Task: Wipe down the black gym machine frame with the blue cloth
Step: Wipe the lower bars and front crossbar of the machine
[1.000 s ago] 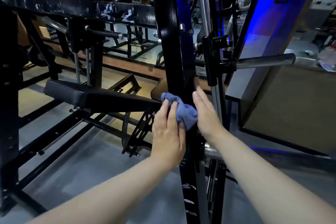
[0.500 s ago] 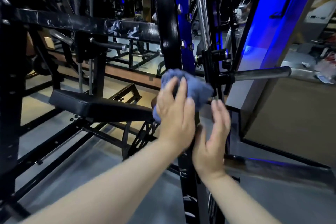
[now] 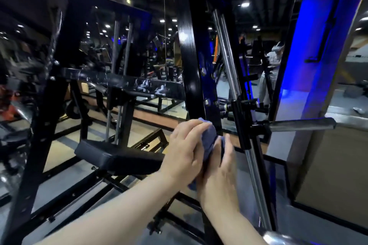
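Observation:
The black upright post (image 3: 189, 45) of the gym machine frame runs down the middle of the head view. Low on that post, the blue cloth (image 3: 209, 141) is bunched between both my hands. My left hand (image 3: 185, 149) grips the cloth from the left, fingers curled over it. My right hand (image 3: 219, 169) lies against the cloth's right side with fairly straight fingers. Both hands cover the post behind them, and only the cloth's top and a bottom corner show.
Chrome guide rods (image 3: 235, 89) slant down just right of the post, and a steel bar sleeve (image 3: 298, 124) sticks out to the right. A black padded bench (image 3: 119, 157) sits at the lower left. A blue-lit pillar (image 3: 310, 45) and a person (image 3: 272, 69) stand behind.
My left hand carried the cloth up the post. My right hand then closed in against it from the right. The view has tilted upward.

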The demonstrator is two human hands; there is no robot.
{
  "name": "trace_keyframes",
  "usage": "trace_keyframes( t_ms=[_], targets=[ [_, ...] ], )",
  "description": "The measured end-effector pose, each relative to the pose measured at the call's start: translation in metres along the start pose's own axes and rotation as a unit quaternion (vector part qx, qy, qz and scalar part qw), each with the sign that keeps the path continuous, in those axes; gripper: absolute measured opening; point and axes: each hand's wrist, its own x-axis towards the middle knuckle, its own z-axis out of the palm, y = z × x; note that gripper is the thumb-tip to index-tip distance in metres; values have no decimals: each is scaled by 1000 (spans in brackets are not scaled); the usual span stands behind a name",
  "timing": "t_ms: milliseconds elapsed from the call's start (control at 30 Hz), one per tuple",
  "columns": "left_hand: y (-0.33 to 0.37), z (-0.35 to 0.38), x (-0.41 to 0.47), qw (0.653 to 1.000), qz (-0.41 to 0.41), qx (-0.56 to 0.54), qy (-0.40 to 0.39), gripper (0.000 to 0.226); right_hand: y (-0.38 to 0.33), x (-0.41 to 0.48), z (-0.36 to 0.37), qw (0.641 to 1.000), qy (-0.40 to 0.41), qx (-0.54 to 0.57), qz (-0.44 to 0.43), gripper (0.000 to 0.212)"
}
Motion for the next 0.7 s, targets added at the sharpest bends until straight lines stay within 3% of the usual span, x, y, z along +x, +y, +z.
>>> trace_keyframes(
  t_ms=[67,167,367,533,600,700],
  targets=[
    [-13,-11,32,991,82,110,0,37,4,-12,4,996,72,48,6,73],
    [-29,-25,77,968,180,173,-36,32,17,-50,14,990,140,-8,-5,53],
    [-41,-21,126,932,305,189,-49,22,-3,-48,18,988,102,-113,36,61],
    [-49,7,128,917,333,218,-6,37,-54,8,25,971,129,-154,129,73],
    [-51,10,127,916,335,221,12,37,-55,8,31,963,138,-195,128,79],
    [-53,14,124,898,355,257,36,42,-35,-17,43,951,160,-237,121,73]
  ],
)
